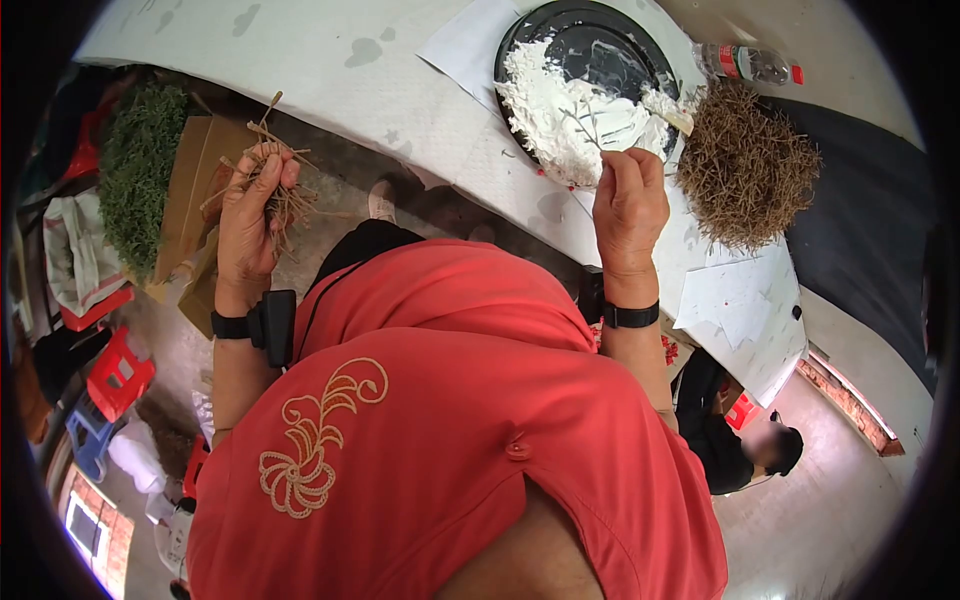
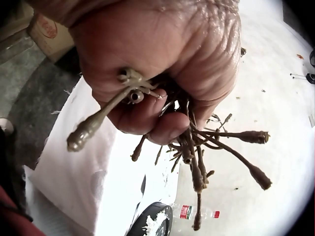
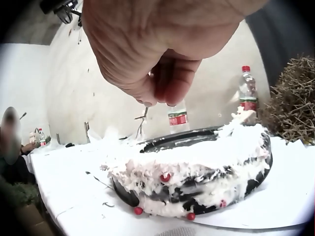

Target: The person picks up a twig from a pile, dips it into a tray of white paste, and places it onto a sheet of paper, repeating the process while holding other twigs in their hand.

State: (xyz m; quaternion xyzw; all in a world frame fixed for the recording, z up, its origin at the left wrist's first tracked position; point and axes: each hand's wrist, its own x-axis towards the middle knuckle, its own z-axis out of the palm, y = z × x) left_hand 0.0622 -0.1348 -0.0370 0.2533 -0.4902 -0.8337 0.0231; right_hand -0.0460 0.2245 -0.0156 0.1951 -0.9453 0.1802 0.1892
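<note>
My left hand grips a loose bunch of brown plastic-looking stems with thickened ends, held off the table's near edge. Between thumb and fingertips, my right hand pinches a thin forked sprig, its tips pointing down toward the dish. Below it sits a round black dish heaped on one side with thick white paste. Paste also smears the dish's outer wall, where a few red beads stick. A paste-coated flat tool lies across the rim.
Right of the dish are a large pile of brown stems and a clear bottle lying down in the head view. Paper sheets lie on the white table. Green sprigs and a cardboard box stand left; another person sits right.
</note>
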